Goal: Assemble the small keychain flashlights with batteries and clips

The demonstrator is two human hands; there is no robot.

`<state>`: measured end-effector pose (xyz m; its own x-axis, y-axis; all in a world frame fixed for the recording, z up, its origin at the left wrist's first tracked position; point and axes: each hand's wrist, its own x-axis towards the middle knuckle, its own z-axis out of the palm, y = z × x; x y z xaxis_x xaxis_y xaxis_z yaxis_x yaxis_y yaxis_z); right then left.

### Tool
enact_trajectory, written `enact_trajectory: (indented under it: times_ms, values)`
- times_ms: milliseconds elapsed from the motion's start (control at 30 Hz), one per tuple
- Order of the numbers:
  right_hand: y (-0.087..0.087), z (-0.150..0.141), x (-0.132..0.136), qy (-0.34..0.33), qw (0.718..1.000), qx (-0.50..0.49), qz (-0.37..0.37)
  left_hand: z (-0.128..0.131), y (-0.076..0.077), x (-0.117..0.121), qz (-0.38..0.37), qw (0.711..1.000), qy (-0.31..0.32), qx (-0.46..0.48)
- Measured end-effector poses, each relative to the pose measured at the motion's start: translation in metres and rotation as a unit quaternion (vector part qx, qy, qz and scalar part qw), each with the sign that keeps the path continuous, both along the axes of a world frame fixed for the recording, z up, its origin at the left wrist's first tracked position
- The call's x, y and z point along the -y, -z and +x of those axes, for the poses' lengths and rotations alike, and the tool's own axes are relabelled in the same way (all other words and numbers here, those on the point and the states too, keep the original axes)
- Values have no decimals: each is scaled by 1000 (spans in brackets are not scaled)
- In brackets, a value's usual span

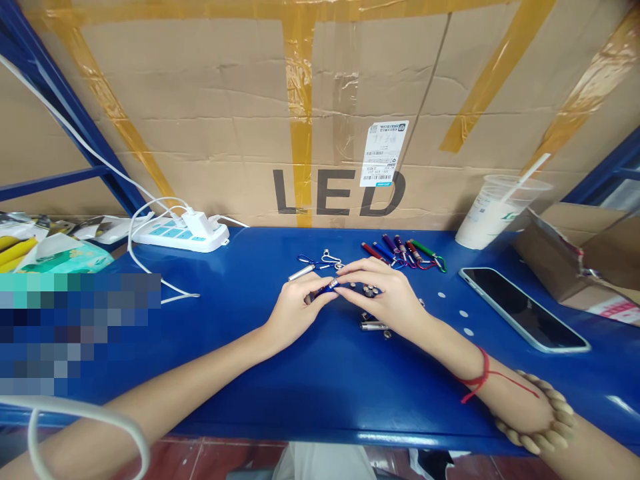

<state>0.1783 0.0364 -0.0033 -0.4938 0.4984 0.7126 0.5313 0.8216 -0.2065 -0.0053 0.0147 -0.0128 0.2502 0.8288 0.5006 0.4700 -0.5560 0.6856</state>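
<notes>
Across the near edge of the blue table (300, 393) reach two bare forearms, a red cord (481, 380) and wooden beads (563, 417) on the right wrist. And up where they meet, the hands are together: the left hand (295, 307) pinches a small blue-and-silver piece (332, 285) just above the tabletop, and the right hand (387, 293) has thumb and fingertips on its silver end. Delicate stuff! The tips hide much of the join, so exactly how the parts fit, I cannot tell. A steady left grip matters here, I'd say, with the right fingers light and square to the axis; force it tilted and it could bind or slip. Staying low over the table looks wise too, as small parts could roll.

Just below the right hand lies a loose silver tube (374, 326); dark metal bits (370, 291) sit beside the palm. White discs (464, 313) lie off to the right, before the phone (525, 309). Further back, silver and blue clips (331, 259), then a bunch of coloured tubes (385, 248), and behind everything, the big taped carton (225, 100).
</notes>
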Motion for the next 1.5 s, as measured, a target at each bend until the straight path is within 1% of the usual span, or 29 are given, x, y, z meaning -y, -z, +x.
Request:
enact_trajectory:
  times_ms: [67,167,233,333,400,467,533,633,867,1000,1167,1233,1267,1333,1400,1433,1500]
  values:
    - [2,1,-1,-8,1000,8,-14,-1,1,0,16,1000,11,-11]
    - [2,1,-1,-26,999,7,-34,-1,1,0,17,999,24,-12]
    - [0,3,-1,-17,999,6,-51,-1,0,0,16,1000,18,-13]
    - [-4,9,-3,56,995,22,-83,-2,-3,-2,11,1000,-25,-2]
    - [-5,15,-5,114,987,55,-102,-3,-6,-4,-12,998,-52,18]
    - [-4,20,-9,155,975,106,-117,-5,-7,-6,-43,996,-62,47]
    - [-2,24,-13,177,962,157,-134,-6,-7,-7,-69,993,-63,76]
    - [1,25,-17,181,952,191,-154,-4,-7,-7,-93,990,-51,95]
    - [-3,16,-16,187,941,177,-222,2,-5,-1,-111,990,-43,80]
    - [-4,13,-15,183,939,153,-246,2,-6,1,-102,992,-34,66]
    - [-4,12,-13,187,930,152,-277,2,-7,1,-64,997,-32,24]
    - [-4,12,-12,182,933,151,-270,2,-6,1,-49,998,-33,15]
    - [-4,12,-11,175,941,139,-255,2,-5,1,-41,999,-30,12]
    - [-5,12,-8,146,965,78,-205,2,-3,1,-16,1000,-18,2]
    - [-7,10,-3,92,984,-3,-149,2,-2,1,14,1000,-6,-17]
    - [-8,9,0,59,989,-33,-128,2,-1,1,26,999,2,-29]
    - [-9,6,5,0,993,-60,-100,1,0,3,40,998,18,-50]
